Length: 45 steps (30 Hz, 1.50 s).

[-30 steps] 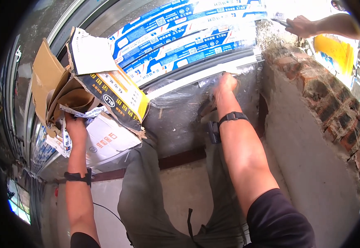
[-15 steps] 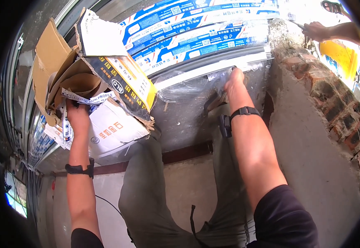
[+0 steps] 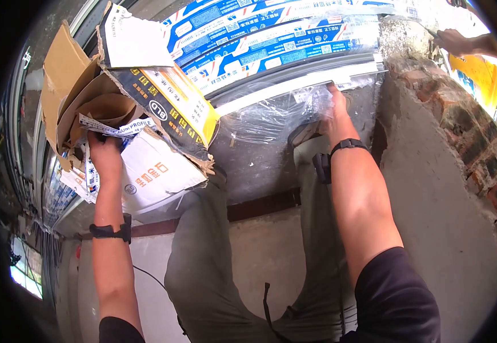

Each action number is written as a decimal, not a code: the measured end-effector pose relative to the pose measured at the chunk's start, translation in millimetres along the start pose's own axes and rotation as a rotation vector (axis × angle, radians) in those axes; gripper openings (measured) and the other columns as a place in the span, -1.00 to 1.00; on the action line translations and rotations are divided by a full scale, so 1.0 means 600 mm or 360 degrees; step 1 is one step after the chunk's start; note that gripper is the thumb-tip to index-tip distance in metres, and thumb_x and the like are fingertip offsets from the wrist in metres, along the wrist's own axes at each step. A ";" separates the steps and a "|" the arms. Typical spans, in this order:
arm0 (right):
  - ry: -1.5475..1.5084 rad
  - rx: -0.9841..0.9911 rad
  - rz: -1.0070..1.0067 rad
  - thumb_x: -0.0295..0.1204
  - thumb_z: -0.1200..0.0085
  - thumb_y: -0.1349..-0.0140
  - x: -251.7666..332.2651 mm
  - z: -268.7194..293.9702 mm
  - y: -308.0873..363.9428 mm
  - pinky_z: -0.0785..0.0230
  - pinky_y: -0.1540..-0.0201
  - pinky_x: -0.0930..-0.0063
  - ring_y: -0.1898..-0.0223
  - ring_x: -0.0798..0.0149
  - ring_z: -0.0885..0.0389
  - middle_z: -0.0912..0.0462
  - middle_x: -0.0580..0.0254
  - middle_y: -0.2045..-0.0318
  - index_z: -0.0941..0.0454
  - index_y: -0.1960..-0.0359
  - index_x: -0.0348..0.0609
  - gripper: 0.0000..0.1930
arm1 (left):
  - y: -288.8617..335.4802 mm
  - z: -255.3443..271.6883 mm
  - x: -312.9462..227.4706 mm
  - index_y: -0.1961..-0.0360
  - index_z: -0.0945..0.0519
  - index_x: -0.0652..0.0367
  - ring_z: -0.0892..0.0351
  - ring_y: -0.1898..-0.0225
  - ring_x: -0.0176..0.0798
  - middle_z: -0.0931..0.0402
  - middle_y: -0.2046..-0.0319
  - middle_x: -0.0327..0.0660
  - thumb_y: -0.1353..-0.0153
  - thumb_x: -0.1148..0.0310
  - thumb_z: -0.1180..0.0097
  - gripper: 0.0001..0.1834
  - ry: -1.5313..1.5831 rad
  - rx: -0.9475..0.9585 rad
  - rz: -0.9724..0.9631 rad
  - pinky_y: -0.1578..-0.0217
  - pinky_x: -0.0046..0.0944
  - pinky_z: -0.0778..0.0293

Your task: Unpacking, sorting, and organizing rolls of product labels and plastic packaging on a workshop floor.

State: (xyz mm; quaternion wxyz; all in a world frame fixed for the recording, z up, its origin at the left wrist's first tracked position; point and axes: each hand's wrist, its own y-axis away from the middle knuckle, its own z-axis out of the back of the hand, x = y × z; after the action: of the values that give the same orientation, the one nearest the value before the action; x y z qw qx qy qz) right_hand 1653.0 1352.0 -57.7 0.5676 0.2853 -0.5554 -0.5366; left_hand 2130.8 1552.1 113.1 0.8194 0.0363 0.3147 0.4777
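My left hand [image 3: 104, 150] reaches into the mouth of a torn cardboard box [image 3: 163, 166] on the left, among crumpled strips of printed wrapping [image 3: 124, 128]. Its fingers are hidden by the strips and by shadow, so their grip cannot be made out. Over on the right, my right hand [image 3: 336, 108] is closed on crumpled clear plastic film [image 3: 305, 106], close to the end of a long white strip [image 3: 283, 90]. Part of its fingertips is covered by the film. Folded brown cardboard [image 3: 68, 68] sticks up out of the box.
Long profiles in blue-and-white printed wrapping [image 3: 283, 40] lie stacked across the far side. A broken brick wall edge [image 3: 460, 120] rises on the right. Beyond it another person's hand [image 3: 454, 43] shows near a yellow sack-like thing [image 3: 480, 77]. My trousered legs straddle the near floor.
My right hand has shifted slightly, and the clear film beside it is now bunched up and stretched toward it. The left hand stays in the box. The whole view has tilted a little.
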 end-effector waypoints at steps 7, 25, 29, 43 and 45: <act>-0.0126 0.0227 0.0128 -0.47 -0.04 -0.13 -0.020 0.047 -0.074 -0.48 0.46 0.31 0.52 0.18 -0.58 -0.57 0.15 0.51 -0.53 0.38 -0.26 -0.89 | -0.002 -0.001 -0.006 -0.06 -0.34 0.33 -0.50 0.19 -0.19 -0.51 0.13 -0.02 -0.04 0.46 -0.02 -0.50 0.0183 0.0078 0.0126 0.10 -0.29 -0.37; 0.0893 0.0996 0.0343 -0.53 -0.06 -0.20 0.170 0.006 0.448 -0.32 -0.01 0.45 0.10 0.35 -0.51 -0.58 0.21 0.11 -0.40 -0.06 -0.30 -0.63 | 0.083 0.074 -0.135 -0.05 -0.39 0.36 -0.31 -0.10 0.21 -0.36 -0.03 0.22 -0.04 0.32 -0.13 -0.46 -0.0416 -0.0079 -0.0034 -0.13 -0.06 -0.21; 0.0866 0.1337 0.0313 -0.52 -0.06 -0.21 0.160 -0.050 0.516 -0.24 -0.11 0.44 -0.02 0.36 -0.43 -0.52 0.24 0.01 -0.33 -0.13 -0.28 -0.57 | 0.176 0.091 -0.252 -0.10 -0.39 0.27 -0.28 -0.18 -0.01 -0.35 -0.10 0.00 -0.08 0.47 -0.12 -0.50 -0.0131 0.0151 -0.0380 -0.21 -0.14 -0.16; 0.1573 0.1382 0.1298 -0.45 -0.36 0.11 0.136 -0.156 0.658 -0.24 -0.18 0.30 -0.18 0.00 -0.30 -0.25 -0.15 -0.18 0.26 -0.36 -0.32 0.11 | 0.317 0.070 -0.339 -0.28 -0.10 0.33 -0.41 0.00 -0.36 -0.40 -0.04 -0.13 -0.05 0.58 -0.07 -0.27 0.1820 0.0888 0.0442 -0.01 -0.33 -0.37; 0.1979 0.1353 0.1540 -0.37 -0.39 0.15 0.125 -0.151 0.653 -0.24 -0.18 0.26 -0.18 -0.12 -0.31 -0.27 -0.24 -0.16 0.16 -0.36 -0.29 0.10 | 0.317 0.084 -0.328 -0.33 0.03 0.35 -0.45 -0.02 -0.24 -0.41 -0.06 0.02 0.00 0.56 -0.10 -0.14 0.1381 0.0736 0.0327 -0.03 -0.31 -0.36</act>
State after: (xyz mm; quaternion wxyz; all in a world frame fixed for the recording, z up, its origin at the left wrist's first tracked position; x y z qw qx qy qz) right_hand 1837.8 1360.2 307.0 0.7766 0.4455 -0.3588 0.2641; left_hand 1946.0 1508.7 316.3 0.5323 0.0455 0.7189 0.4446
